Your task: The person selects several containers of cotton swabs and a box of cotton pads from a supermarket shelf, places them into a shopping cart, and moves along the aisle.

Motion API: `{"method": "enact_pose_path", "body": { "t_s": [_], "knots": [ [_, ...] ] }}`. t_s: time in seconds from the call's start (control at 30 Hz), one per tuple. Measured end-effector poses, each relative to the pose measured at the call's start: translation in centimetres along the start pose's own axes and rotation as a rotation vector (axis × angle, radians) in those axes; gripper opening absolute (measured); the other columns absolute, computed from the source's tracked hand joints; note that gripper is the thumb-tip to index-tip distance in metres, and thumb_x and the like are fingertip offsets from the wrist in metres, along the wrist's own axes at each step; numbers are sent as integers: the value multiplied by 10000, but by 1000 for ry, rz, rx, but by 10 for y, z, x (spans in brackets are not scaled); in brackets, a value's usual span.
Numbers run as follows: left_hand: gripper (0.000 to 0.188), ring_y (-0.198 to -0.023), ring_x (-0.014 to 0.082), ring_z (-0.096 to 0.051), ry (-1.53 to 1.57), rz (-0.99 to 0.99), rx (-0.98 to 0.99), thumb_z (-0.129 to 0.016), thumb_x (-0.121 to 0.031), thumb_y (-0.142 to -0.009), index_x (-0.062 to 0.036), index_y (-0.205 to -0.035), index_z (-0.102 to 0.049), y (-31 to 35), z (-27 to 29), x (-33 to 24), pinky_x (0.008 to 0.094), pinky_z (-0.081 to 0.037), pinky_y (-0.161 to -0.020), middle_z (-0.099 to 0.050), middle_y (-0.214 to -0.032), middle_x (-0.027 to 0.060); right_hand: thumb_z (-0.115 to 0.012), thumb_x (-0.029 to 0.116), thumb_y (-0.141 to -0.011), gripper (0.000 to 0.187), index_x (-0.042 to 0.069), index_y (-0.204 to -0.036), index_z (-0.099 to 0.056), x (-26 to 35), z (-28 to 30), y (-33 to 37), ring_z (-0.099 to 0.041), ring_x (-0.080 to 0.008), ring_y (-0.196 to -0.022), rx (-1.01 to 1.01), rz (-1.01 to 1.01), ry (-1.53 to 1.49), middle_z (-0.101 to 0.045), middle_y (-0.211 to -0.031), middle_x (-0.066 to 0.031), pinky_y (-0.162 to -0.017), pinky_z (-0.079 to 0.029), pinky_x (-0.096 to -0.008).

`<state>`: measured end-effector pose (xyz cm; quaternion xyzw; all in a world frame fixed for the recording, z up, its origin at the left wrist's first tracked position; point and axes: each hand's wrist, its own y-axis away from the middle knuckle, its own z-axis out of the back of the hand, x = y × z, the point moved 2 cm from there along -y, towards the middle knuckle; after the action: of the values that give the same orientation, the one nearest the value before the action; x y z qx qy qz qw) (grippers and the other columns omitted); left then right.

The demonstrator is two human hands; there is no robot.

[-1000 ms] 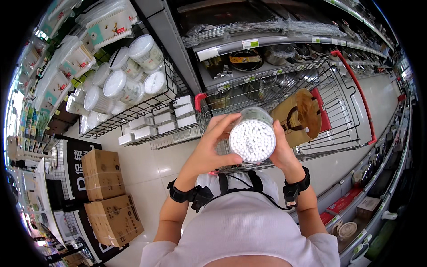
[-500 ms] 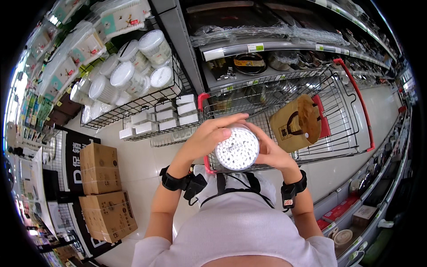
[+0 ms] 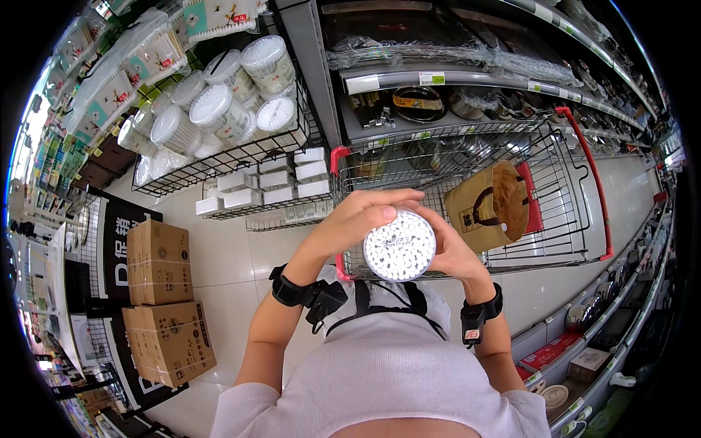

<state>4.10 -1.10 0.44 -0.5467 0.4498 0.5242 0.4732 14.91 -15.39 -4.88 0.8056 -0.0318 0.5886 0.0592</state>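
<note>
Between my two hands is a round clear tub of cotton swabs (image 3: 399, 247), its lid turned up toward me and the white tips showing through. My left hand (image 3: 359, 221) closes over its left and far side, the thumb pressed on the rim. My right hand (image 3: 454, 252) wraps its right side, some of its fingers hidden behind the tub. Both hands are in front of the shopping cart (image 3: 409, 191), at its near side. Inside the cart a brown paper bag (image 3: 473, 208) stands beside a red panel (image 3: 535, 197).
At the left, a black wire basket (image 3: 248, 160) holds several similar swab tubs (image 3: 219, 109), with white boxes (image 3: 277, 180) on a rack below. Two cartons (image 3: 169, 343) are stacked on the floor. Metal shelves with pans (image 3: 418, 104) run behind the cart; another shelf (image 3: 584, 350) lines the right.
The tub has moved slightly right in my hands, and its lid has turned a little. The surroundings have shifted slightly in view.
</note>
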Motion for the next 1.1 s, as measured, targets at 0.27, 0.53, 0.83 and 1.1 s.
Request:
{"method": "enact_pose_path", "body": {
  "t_s": [0.27,0.53,0.83,1.1],
  "knots": [
    [638,-974,230,-560,-10,-4,16,-394,-475,-764,24,-1140,-524,-4,3,10,292,-409,-862,-582,-1074,157,-762,73,-617,915,61,-1342,-205,-8,5,-2,-554,-205,-985,-10,5,-2,-555,-1065,-135,-850,-439,-335],
    [654,-1047,236,-523,154,96,21,-451,-453,-743,52,-1156,-497,-8,9,35,298,-385,-906,-535,-1151,157,-743,245,-667,916,89,-1358,-163,-29,13,-6,-429,-244,-1150,26,-11,-69,-407,-1261,-146,-890,-417,-394],
    [401,-1099,208,-467,159,341,-214,-472,-129,-804,24,-1175,-492,3,16,144,276,-359,-908,-483,-1203,150,-545,292,-796,619,123,-1315,-251,-118,63,-4,-458,-288,-1088,-180,-284,-903,-367,-1283,-101,-766,-462,-478],
    [313,-900,122,-539,236,714,-398,-505,-154,-827,-14,-1105,-543,49,32,246,240,-421,-790,-583,-1018,64,-671,307,-645,830,70,-1307,-230,-210,111,-20,-421,-224,-985,-420,-580,64,-406,-1159,-143,-816,-384,-301]
  ]
}}
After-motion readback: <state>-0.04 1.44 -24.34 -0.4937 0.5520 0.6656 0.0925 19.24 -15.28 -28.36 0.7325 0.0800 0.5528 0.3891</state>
